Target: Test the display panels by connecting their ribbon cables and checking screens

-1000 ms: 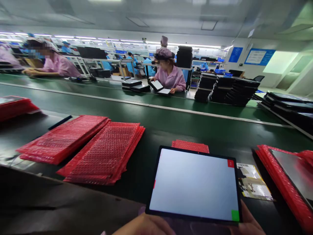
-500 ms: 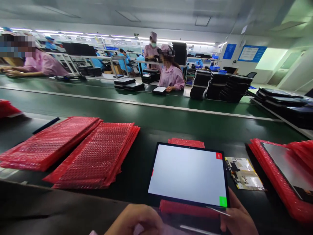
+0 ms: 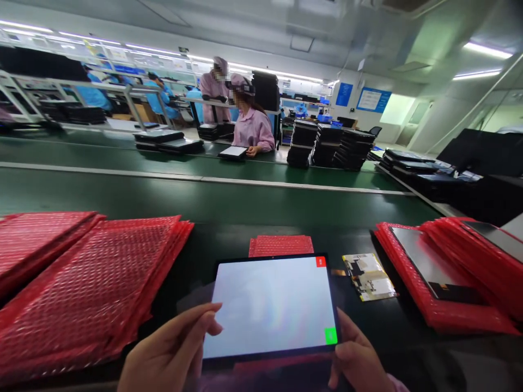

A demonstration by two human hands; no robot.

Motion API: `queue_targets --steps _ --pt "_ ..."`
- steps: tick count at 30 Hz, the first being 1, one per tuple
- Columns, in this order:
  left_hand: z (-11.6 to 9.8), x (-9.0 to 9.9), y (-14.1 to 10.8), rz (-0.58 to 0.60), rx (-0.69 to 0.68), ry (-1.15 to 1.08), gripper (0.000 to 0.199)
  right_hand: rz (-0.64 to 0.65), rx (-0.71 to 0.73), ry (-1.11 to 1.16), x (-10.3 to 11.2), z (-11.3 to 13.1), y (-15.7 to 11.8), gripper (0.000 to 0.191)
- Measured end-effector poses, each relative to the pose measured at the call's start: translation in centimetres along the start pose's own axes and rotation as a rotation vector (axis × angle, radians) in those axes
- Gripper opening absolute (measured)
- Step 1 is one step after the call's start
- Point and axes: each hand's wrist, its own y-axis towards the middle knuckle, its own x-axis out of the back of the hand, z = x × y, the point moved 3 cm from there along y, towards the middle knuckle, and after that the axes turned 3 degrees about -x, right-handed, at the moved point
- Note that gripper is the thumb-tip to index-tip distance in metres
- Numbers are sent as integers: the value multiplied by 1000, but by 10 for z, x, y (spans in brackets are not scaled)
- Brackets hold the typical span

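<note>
A tablet (image 3: pixel 269 305) with a lit white screen, a red square at its upper right and a green one at its lower right, is tilted up in front of me. My right hand (image 3: pixel 359 354) grips its lower right edge, thumb in front and fingers partly behind. At the left edge of the screen is my left hand (image 3: pixel 171 343), thumb and forefinger drawn together in a pinch. Whatever lies between those fingertips, if anything, I cannot make out. Behind the tablet lies a red bubble-wrap pouch (image 3: pixel 281 245), partly covered.
Red bubble-wrap pouches (image 3: pixel 134 272) are stacked at left. On the right sit a loose display panel (image 3: pixel 371 276) and more red wrap (image 3: pixel 408 272) with a dark panel (image 3: pixel 433 256) on top. Beyond the green conveyor (image 3: pixel 229 201), a co-worker (image 3: pixel 253 125) sits near black stacks (image 3: pixel 353 147).
My view has turned right. My left hand has risen from below the tablet to its left edge. The tablet has shifted left in view, still in my right hand. Thin metallic strips below it no longer show.
</note>
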Motion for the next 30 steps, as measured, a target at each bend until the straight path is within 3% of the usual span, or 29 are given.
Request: queue_targets --steps 7,19,26,30 --pt "12 -1 9 51 104 -25 45 -9 -8 4 6 -5 0 59" --pt "24 -3 13 117 178 13 49 -52 -30 -27 12 -7 -3 59" --pt "16 -9 8 47 108 82 41 -66 -15 -66 10 -5 -3 58" --pt "22 -8 18 -79 -132 280 39 -92 -27 -75 7 -2 -6 57"
